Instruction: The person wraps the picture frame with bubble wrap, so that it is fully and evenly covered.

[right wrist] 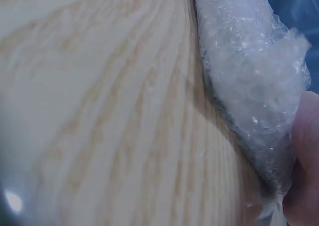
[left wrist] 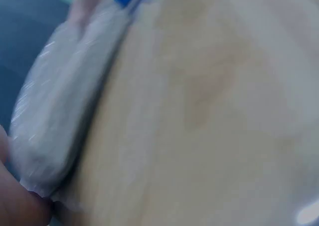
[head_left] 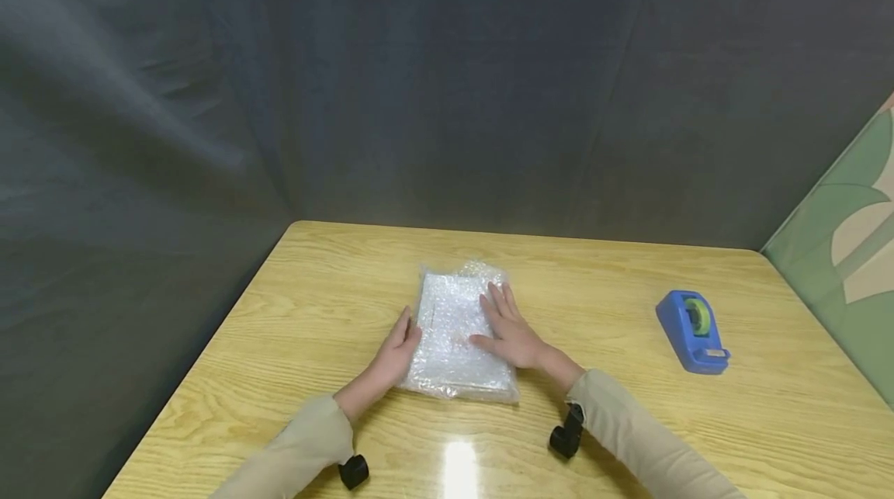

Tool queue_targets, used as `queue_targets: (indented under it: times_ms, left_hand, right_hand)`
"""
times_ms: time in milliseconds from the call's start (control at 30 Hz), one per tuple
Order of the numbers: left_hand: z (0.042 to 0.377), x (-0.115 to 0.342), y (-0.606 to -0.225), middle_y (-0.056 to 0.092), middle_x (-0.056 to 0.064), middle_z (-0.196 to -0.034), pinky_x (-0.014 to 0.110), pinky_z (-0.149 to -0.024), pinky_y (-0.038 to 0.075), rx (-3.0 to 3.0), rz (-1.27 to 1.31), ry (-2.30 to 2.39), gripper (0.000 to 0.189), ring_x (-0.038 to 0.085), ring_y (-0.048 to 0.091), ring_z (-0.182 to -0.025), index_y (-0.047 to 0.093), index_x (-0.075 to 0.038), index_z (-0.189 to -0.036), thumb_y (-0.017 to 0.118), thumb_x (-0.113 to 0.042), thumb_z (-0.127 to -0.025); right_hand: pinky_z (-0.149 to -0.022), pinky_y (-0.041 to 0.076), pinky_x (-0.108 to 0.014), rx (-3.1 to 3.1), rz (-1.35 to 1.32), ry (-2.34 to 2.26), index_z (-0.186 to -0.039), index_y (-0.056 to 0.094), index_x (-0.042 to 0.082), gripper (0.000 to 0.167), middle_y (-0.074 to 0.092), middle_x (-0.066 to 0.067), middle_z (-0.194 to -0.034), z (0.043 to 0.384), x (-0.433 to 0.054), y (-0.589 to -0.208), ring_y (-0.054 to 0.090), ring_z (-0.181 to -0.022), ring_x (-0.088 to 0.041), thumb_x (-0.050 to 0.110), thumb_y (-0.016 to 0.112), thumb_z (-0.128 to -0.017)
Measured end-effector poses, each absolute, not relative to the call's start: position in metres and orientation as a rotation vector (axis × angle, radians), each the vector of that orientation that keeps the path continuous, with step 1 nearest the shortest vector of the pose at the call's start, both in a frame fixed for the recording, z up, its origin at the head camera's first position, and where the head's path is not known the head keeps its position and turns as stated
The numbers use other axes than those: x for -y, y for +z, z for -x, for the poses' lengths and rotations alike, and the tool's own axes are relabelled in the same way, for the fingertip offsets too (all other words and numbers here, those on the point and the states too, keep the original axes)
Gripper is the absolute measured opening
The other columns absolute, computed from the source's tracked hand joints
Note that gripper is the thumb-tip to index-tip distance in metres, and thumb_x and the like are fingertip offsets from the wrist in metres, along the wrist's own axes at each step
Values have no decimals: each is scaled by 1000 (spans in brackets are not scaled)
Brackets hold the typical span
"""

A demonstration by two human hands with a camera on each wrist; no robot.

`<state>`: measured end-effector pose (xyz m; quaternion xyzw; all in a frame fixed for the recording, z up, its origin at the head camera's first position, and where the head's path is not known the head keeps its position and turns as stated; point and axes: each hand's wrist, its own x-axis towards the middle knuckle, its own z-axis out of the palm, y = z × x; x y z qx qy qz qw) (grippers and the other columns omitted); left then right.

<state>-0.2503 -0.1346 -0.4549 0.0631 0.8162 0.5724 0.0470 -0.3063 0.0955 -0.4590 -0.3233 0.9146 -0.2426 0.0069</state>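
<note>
A flat rectangular parcel in clear bubble wrap (head_left: 454, 328) lies on the table, with a loose flap of wrap at its far end. My left hand (head_left: 394, 351) rests against its left edge, fingers extended along the side and thumb at the top edge. My right hand (head_left: 515, 337) lies on the parcel's right part with straight, spread fingers. The left wrist view shows the side of the bubble-wrapped parcel (left wrist: 70, 101) next to part of my left hand (left wrist: 22, 201). In the right wrist view the crinkled parcel (right wrist: 249, 71) meets my right hand (right wrist: 304, 161). What the wrap encloses is hard to make out.
A blue tape dispenser (head_left: 691, 332) with a greenish roll stands on the right of the wood-grain table (head_left: 314, 289). Dark cloth (head_left: 454, 95) hangs behind and to the left. A green patterned panel (head_left: 852, 274) borders the right side.
</note>
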Motion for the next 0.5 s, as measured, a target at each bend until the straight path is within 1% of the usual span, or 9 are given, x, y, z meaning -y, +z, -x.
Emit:
queue_targets:
  times_ms: [100, 167, 200, 267, 333, 400, 500]
  left_hand:
    - [248, 127, -458, -4, 27, -147, 51, -110, 3, -2551, -240, 1674, 55, 39, -2, -135, 2, 11, -140, 29, -14, -99]
    - [247, 123, -457, -8, 27, -147, 52, -109, 3, -2635, -275, 1561, 55, 39, -3, -135, 3, 11, -140, 29, -14, -99]
    - [247, 122, -456, -9, 26, -147, 50, -110, 3, -2671, -285, 1493, 55, 38, -3, -135, 3, 10, -140, 30, -14, -99]
    - [248, 120, -454, -10, 26, -147, 50, -110, 5, -2748, -335, 1340, 55, 38, -3, -135, 4, 11, -140, 30, -15, -99]
    - [250, 119, -451, -7, 26, -147, 49, -110, 7, -2837, -410, 1151, 54, 37, -3, -136, 8, 11, -140, 31, -15, -99]
    - [252, 118, -450, 0, 26, -147, 47, -111, 8, -2915, -516, 952, 51, 37, -2, -136, 15, 12, -138, 32, -14, -98]
    - [255, 120, -446, 10, 24, -147, 45, -111, 8, -2978, -664, 673, 48, 38, 1, -136, 24, 12, -136, 32, -15, -97]
  right_hand:
    - [-106, 4, -59, -2839, 1015, -795, -140, 19, -8, 74, -5, -24, -148, 306, -96, -459, -12, -133, -43, 40, 48, -91]
    - [-106, 3, -60, -2823, 1008, -821, -140, 19, -8, 73, -5, -24, -148, 306, -96, -458, -13, -133, -42, 40, 47, -91]
    - [-106, 2, -60, -2817, 1000, -823, -140, 18, -8, 74, -6, -23, -148, 306, -97, -458, -14, -133, -41, 41, 46, -91]
    - [-106, 2, -59, -2809, 981, -834, -140, 19, -8, 76, -6, -23, -149, 305, -97, -456, -15, -134, -40, 43, 46, -91]
    - [-107, 2, -59, -2808, 969, -826, -140, 18, -7, 81, -6, -22, -149, 305, -96, -455, -15, -134, -39, 48, 48, -88]
    - [-107, 2, -57, -2810, 959, -802, -140, 18, -7, 87, -6, -21, -149, 305, -95, -454, -15, -134, -38, 52, 51, -85]
    - [-107, 2, -57, -2813, 971, -775, -140, 18, -7, 93, -6, -22, -149, 305, -94, -454, -15, -134, -39, 55, 55, -81]
